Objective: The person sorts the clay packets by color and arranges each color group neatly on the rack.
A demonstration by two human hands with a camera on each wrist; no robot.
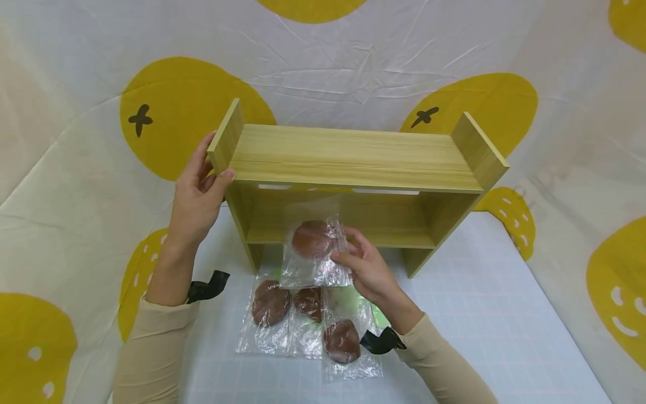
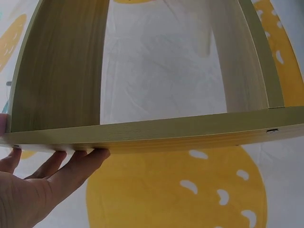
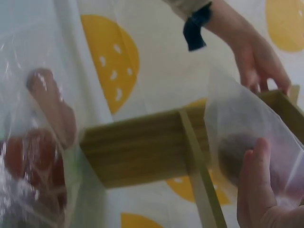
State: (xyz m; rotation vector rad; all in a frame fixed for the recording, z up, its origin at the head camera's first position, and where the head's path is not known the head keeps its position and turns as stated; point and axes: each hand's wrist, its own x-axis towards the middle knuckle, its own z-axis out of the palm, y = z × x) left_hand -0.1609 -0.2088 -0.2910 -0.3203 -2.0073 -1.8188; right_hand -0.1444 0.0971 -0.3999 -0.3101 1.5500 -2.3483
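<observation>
A small two-tier wooden shelf [image 1: 353, 160] stands on the table. My left hand [image 1: 194, 199] grips its left side panel, thumb on the front edge and fingers along the outer face, as the left wrist view shows for the fingers [image 2: 78, 168]. In front of the shelf, my right hand [image 1: 370, 272] pinches the right edge of a clear plastic bag [image 1: 298, 274] holding a flat, round brown piece [image 1: 312, 239]. Below it on the table lie several more clear bags [image 1: 267, 339] with brown pieces [image 1: 342, 341]; the held bag partly covers them.
The table [image 1: 479, 314] has a pale checked cover. Behind and beside it hangs a white cloth [image 1: 348, 73] with yellow shapes. Something light green [image 1: 378, 315] shows under the bags, partly hidden. A black band [image 1: 207, 287] hangs at each wrist.
</observation>
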